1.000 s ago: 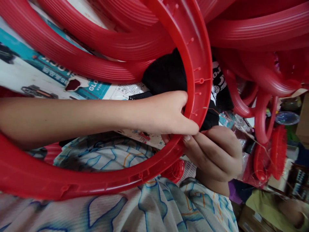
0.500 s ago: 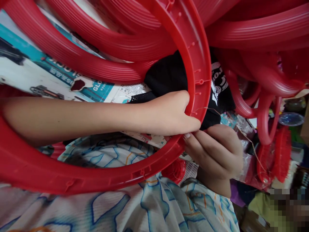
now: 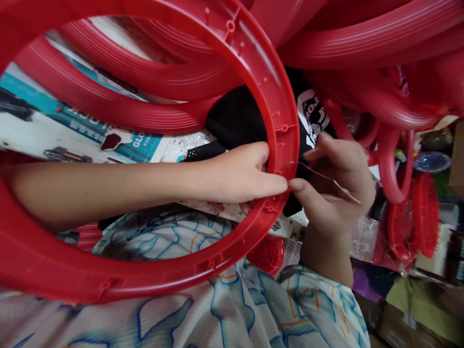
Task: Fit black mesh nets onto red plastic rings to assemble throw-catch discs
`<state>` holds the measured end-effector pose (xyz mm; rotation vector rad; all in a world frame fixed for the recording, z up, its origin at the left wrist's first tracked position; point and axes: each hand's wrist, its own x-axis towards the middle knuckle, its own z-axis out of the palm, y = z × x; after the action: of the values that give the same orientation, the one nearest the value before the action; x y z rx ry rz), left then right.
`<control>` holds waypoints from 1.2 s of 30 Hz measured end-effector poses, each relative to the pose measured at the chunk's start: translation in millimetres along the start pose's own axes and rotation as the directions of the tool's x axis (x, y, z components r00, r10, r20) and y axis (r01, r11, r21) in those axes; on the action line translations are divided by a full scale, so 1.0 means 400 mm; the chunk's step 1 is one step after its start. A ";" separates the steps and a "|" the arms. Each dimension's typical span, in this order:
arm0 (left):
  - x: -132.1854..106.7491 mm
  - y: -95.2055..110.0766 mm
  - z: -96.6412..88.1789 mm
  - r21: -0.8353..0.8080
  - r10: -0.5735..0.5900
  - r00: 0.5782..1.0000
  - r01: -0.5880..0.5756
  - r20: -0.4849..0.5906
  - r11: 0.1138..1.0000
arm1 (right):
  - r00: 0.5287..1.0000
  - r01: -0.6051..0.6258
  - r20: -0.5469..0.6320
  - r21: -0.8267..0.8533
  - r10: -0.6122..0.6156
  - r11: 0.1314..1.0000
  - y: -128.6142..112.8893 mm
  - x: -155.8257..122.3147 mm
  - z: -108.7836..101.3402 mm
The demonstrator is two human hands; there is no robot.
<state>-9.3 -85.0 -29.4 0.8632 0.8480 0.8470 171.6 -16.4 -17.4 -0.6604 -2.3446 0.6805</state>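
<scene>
My left hand (image 3: 239,171), its arm passing through the opening of a large red plastic ring (image 3: 159,275), grips the ring's right side. The ring's hollow inner face, with small ribs and pegs, is turned up. From the channel a thin copper-coloured wire (image 3: 321,176) runs out to the right, across the palm of my right hand (image 3: 337,183). That hand is beside the ring, thumb and fingers apart, with the thumb tip close to my left thumb at the rim. Whether it touches the rim, I cannot tell.
Several more red rings (image 3: 337,46) are piled behind and to the right. Under the work lie a printed box (image 3: 141,145) and black cloth (image 3: 235,116). Red spiked plastic pieces (image 3: 425,215) and a clear blue-tinted dish (image 3: 432,161) are at right. Patterned fabric (image 3: 253,309) covers my lap.
My right hand has come off the rim near my left thumb, turned and spread its fingers, moving up and right. The ring and my left hand have shifted slightly left in view.
</scene>
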 end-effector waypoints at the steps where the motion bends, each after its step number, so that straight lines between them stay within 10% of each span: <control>1: 0.002 -0.006 0.002 0.008 0.010 1.000 -0.010 0.003 1.000 | 0.998 0.057 0.008 -0.002 -0.057 0.998 -0.007 0.011 0.005; 8: 0.006 -0.037 0.018 0.186 0.046 0.980 -0.009 -0.193 0.982 | 0.975 0.211 0.084 -0.037 -0.207 0.977 -0.028 0.061 -0.017; 15: -0.006 -0.025 0.018 0.197 -0.058 0.994 0.076 -0.093 0.978 | 0.959 0.264 0.110 -0.019 -0.261 0.964 -0.005 0.087 -0.014; 29: -0.012 -0.032 0.021 0.365 -0.054 0.997 0.070 -0.054 0.928 | 0.990 -0.013 0.144 0.103 -0.001 0.995 -0.022 0.099 -0.005; 36: -0.004 -0.028 0.037 0.094 0.066 0.997 -0.063 -0.031 0.994 | 0.979 -0.081 0.199 0.150 0.050 0.985 -0.015 0.097 -0.013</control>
<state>5.9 -95.0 -33.0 0.9647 0.8993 0.8861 146.4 3.7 5.5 -0.6268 -2.4217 0.9897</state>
